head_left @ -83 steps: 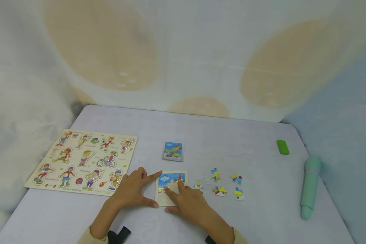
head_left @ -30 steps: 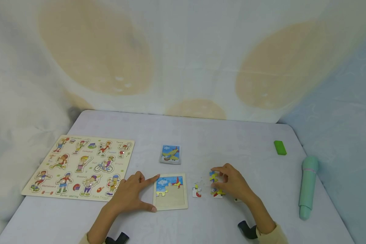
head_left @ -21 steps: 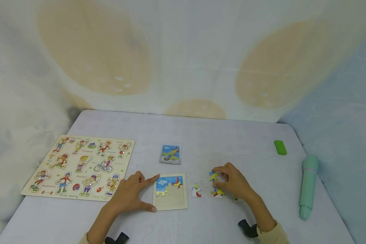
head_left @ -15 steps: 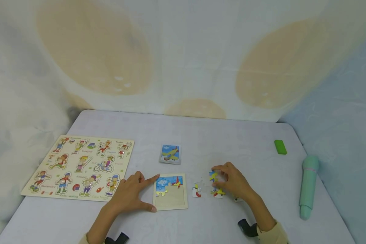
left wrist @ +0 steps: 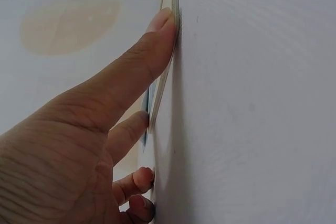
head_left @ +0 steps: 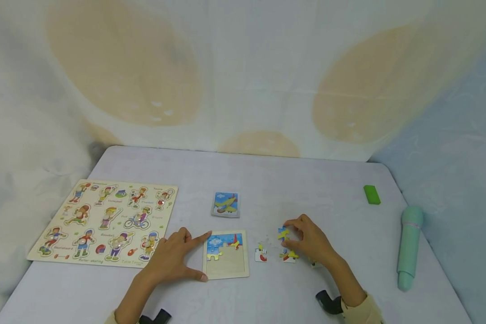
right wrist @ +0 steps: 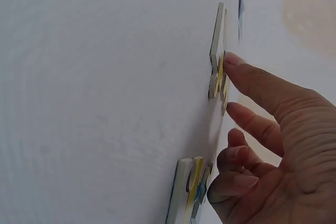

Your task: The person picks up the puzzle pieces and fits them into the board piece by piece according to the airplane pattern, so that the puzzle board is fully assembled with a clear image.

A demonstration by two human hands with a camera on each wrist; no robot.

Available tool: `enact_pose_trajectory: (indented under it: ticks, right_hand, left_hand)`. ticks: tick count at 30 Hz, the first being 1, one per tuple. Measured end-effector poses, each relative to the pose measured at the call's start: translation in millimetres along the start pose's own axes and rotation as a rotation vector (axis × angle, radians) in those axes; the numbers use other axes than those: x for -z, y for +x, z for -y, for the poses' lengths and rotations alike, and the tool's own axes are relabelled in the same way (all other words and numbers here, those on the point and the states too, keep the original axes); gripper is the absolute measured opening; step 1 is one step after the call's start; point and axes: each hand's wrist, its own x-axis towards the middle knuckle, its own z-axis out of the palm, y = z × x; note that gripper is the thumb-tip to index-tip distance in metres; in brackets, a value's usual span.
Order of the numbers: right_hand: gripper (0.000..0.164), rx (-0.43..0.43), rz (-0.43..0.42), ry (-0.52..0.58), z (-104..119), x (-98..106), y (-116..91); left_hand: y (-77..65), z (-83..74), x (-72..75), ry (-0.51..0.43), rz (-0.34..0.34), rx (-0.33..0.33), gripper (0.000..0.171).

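My left hand spans the left side of a small square wooden puzzle tray, index fingertip at the upper left corner and thumb at the lower left. Sky-blue pieces and a red tail piece fill the upper part of the tray; bare wood shows below. In the left wrist view the thumb lies along the tray's edge. To the right, my right hand pinches a blue and yellow jigsaw piece between thumb and index finger. Just below it lies another piece; one more is mostly hidden under the hand.
A loose piece lies right of the tray. Behind stands a small airplane picture puzzle. A large sports-figure puzzle board covers the left; a green block and a mint-green cylinder lie at right.
My right hand has left the tray, where it was pressing, and moved right to the loose pieces, taking hold of one. The left hand stays at the tray's left edge.
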Motion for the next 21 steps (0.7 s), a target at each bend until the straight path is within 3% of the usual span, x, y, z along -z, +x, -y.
enact_pose_trajectory:
  ticks: [11, 21]
  right_hand:
    - [0.042, 0.055, -0.018, -0.106, -1.0, -4.2, 1.6]
    - [0.038, 0.062, -0.070, -0.005, -0.4, -3.2, -1.1]
  left_hand:
    - [-1.2, 0.6, -1.1, 0.001, 0.001, 0.007, 0.102]
    - [-0.9, -1.0, -0.1, -0.011, 0.005, 0.019, 0.101]
